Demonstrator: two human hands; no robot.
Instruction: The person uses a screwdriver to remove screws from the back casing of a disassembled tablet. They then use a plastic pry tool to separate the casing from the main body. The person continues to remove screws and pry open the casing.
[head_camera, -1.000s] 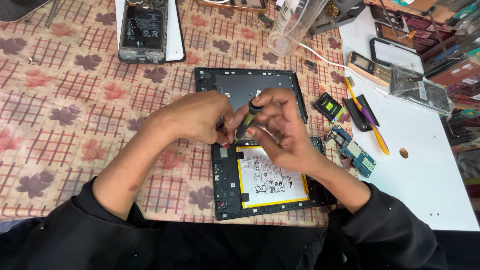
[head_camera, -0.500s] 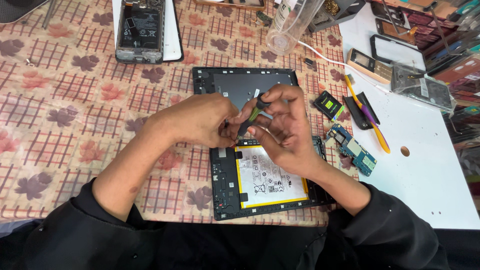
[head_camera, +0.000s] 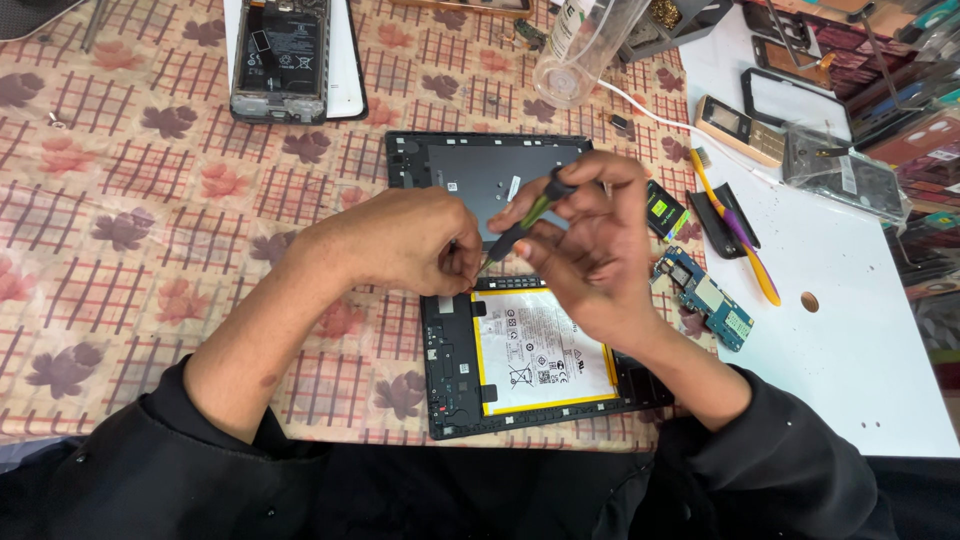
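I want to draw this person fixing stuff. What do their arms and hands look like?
Both arms wear loose black sleeves pushed up past the wrists, leaving the forearms bare. The left hand and right hand are bare too: no gloves, rings, watch or bracelets show.

My workbench under a leaf-print cloth (head_camera: 130, 200)

On it I see an opened tablet (head_camera: 480, 180), an opened phone (head_camera: 280, 55), and a white board (head_camera: 860, 340).

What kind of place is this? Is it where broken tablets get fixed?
Probably, yes: a gadget repair bench. The right hand works a screwdriver over an opened tablet, with its battery bare. A loose circuit board and an opened phone lie nearby.
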